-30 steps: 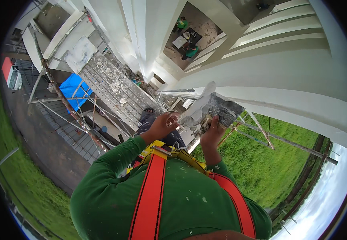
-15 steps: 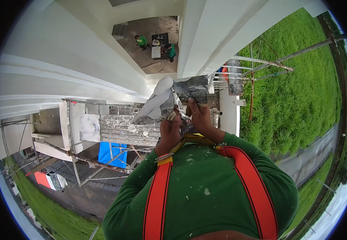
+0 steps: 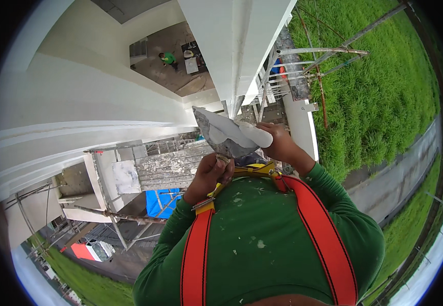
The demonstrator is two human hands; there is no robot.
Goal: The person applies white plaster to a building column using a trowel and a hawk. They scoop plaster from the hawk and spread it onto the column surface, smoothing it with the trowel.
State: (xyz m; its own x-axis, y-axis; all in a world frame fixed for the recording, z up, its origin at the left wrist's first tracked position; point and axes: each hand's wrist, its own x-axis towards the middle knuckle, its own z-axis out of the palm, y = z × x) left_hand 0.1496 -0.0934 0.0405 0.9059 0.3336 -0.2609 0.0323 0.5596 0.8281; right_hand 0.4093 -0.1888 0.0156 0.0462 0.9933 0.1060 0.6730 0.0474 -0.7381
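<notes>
My left hand (image 3: 211, 176) is closed around the handle of a wide putty knife (image 3: 235, 149), in front of my chest. Its grey, smeared blade slants up and to the left. A thick layer of white putty (image 3: 226, 126) lies across it, bulging out at the right end. Just beyond that bulge, my right hand (image 3: 285, 146) has its fingers curled around a second putty knife, whose blade is mostly hidden behind the loaded one.
Pale walls (image 3: 104, 92) rise at left and ahead. Below lie a splattered scaffold platform (image 3: 173, 166), a blue tarp (image 3: 160, 202) and metal scaffold poles (image 3: 328, 51). A person in green (image 3: 168, 58) stands on a lower floor. Grass (image 3: 379, 97) spreads at right.
The loaded putty knife has swung over, its putty bulge now toward my right hand. The right hand moved rightward and its blade turned out of sight. The whole view shifted.
</notes>
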